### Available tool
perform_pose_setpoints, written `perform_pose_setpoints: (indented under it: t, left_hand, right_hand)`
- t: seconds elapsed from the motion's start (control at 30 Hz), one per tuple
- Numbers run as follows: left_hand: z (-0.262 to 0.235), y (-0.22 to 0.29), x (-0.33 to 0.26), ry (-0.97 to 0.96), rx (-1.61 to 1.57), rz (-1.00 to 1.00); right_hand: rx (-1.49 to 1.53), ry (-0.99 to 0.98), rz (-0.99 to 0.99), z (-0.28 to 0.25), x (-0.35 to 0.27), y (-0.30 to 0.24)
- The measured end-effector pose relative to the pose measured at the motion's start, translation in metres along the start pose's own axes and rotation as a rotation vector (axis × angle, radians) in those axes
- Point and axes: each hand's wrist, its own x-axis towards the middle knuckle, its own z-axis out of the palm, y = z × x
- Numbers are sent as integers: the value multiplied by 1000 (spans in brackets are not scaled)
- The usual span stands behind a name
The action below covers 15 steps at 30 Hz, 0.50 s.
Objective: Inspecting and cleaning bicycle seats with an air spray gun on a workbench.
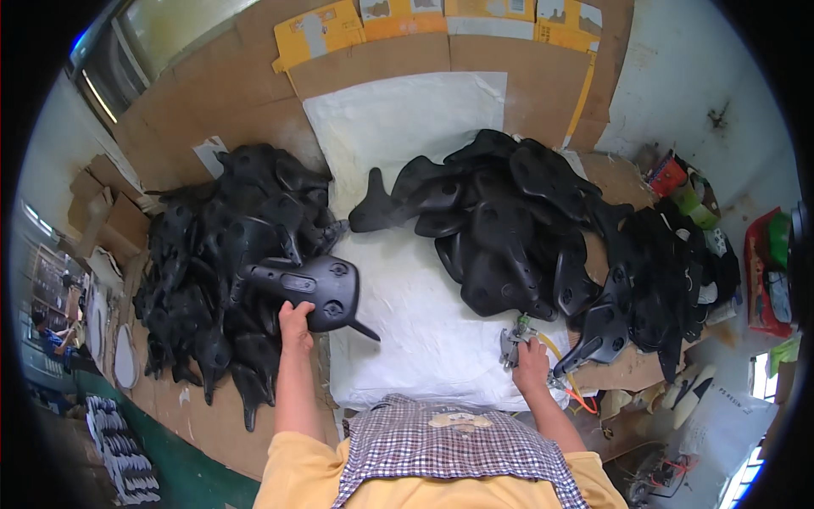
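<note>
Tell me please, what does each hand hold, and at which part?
The left hand holds a black saddle-shaped plastic shell by its wide rear edge. The right hand grips a small metal tool by its handle.

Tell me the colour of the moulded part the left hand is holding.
Black, matt; the moulded part in the left hand shows best in the head view.

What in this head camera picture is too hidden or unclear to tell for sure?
- Tool in the right hand: small, mostly covered by the fingers; its kind is unclear.
- Lower parts of the left pile and right pile: buried under other black moulded pieces.
- Left hand's fingertips: behind the black piece it holds.
- Person at the left rim: tiny, bent by the fisheye.
</note>
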Motion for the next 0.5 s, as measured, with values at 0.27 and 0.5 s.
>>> perform_pose_setpoints:
  t: [0.27, 0.5]
  left_hand:
    - [76, 30, -63, -575, -217, -206]
    - [28, -77, -25, -93, 374, -254]
  right_hand:
    - [370, 16, -144, -44, 6, 33]
    - [1006, -260, 37, -103, 0, 24]
